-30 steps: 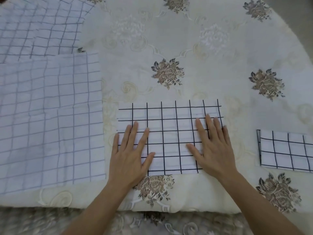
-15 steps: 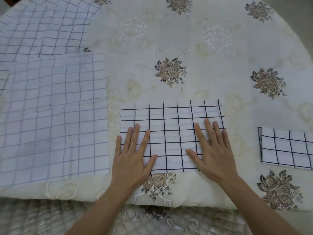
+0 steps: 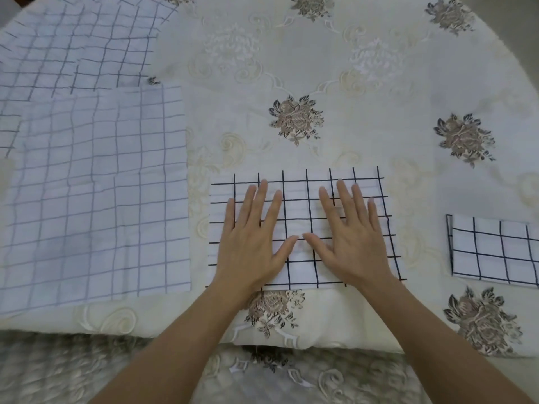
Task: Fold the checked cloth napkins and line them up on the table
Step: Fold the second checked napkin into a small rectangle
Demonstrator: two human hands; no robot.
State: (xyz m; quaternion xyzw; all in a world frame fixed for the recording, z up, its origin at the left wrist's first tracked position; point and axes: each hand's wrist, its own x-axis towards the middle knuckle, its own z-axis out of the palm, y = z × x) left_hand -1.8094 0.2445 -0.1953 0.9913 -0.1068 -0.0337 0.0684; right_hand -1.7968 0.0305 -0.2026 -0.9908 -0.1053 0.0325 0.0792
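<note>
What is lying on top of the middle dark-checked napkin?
Both hands: the left hand and right hand press flat on the napkin, fingers straight and spread, thumbs almost meeting. Nothing else shows on it. The cloth under the palms is covered, so creases there cannot be seen.

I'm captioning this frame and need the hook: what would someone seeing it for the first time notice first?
Two flat hands, the left hand and the right hand, press side by side on a black-checked napkin at the near middle of a cream flowered tablecloth. To its right lies a smaller folded napkin. On the left spread larger pale-checked cloths.
</note>
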